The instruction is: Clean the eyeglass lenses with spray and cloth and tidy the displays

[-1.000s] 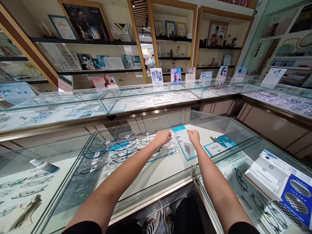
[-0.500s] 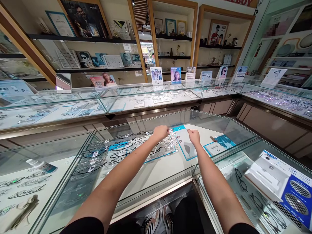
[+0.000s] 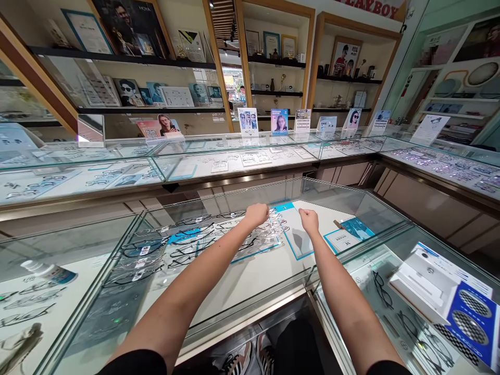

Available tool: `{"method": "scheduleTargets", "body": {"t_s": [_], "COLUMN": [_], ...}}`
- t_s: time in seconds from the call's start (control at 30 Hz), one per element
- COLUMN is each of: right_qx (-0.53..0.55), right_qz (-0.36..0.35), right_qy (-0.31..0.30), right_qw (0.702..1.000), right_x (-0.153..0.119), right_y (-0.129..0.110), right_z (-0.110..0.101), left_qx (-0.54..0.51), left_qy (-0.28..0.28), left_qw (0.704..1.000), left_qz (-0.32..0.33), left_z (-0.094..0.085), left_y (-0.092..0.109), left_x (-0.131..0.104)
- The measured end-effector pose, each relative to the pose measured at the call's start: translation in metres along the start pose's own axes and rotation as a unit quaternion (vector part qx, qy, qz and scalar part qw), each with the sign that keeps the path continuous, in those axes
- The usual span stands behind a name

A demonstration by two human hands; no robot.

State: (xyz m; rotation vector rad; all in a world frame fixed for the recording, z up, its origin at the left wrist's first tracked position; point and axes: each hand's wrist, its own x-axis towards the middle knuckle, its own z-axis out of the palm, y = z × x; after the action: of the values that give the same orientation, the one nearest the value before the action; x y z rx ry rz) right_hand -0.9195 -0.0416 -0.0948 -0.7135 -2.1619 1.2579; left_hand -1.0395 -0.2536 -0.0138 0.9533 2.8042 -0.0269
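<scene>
The left hand [image 3: 258,214] and right hand [image 3: 309,221] are held curled closed over the glass counter [image 3: 273,273]; whether anything is gripped cannot be told. Eyeglasses [image 3: 190,249] are laid in rows by the left; near the right, a blue-edged sheet [image 3: 294,244] is seen.

We get bright, cool-white light, strongest inside the rear display case [image 3: 246,177], whose pale bed nearly washes out. Purple glints dot the eyeglasses [image 3: 445,159] in the far right case [image 3: 425,180]. On the blue-edged mat [image 3: 294,234] below the right hand [image 3: 309,221] lies a grey patch, perhaps a shadow. The black trousers [image 3: 299,346] sink into darkness. Our wide view makes the wooden shelf frame [image 3: 39,87] lean at upper left, and pixelation covers part of the purple-and-blue card [image 3: 279,122].
</scene>
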Motion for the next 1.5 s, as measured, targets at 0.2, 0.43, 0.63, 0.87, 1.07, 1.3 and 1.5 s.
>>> {"method": "scheduleTargets", "body": {"t_s": [0.2, 0.43, 0.63, 0.87, 1.07, 1.3, 1.5], "right_qx": [-0.001, -0.005, -0.008, -0.01, -0.009, -0.001, 0.026], "right_qz": [-0.003, 0.001, 0.002, 0.001, -0.004, -0.01, -0.022], "right_qy": [-0.003, -0.005, -0.009, -0.009, -0.008, -0.007, -0.012], "right_qw": [1.0, 1.0, 1.0, 1.0, 1.0, 1.0, 0.999], "right_x": [-0.001, -0.001, 0.0, 0.0, 0.001, 0.002, 0.004], "right_y": [0.0, -0.001, 0.001, 0.002, 0.003, 0.005, 0.006], "right_z": [0.0, 0.001, 0.002, 0.003, 0.004, 0.004, 0.004], "left_qx": [-0.007, -0.02, -0.021, -0.011, -0.024, -0.098, -0.257], "left_qy": [0.007, 0.016, 0.021, -0.009, -0.001, 0.046, 0.099], "left_qw": [1.0, 1.0, 0.999, 1.0, 1.0, 0.994, 0.96], "left_qz": [0.006, 0.012, 0.015, 0.02, 0.017, 0.03, 0.057], "left_z": [0.002, 0.005, -0.004, -0.002, 0.007, -0.008, -0.045], "left_y": [-0.001, -0.004, -0.007, -0.005, -0.006, -0.008, -0.029], "left_x": [-0.001, 0.0, -0.002, 0.001, 0.003, -0.003, -0.024]}}
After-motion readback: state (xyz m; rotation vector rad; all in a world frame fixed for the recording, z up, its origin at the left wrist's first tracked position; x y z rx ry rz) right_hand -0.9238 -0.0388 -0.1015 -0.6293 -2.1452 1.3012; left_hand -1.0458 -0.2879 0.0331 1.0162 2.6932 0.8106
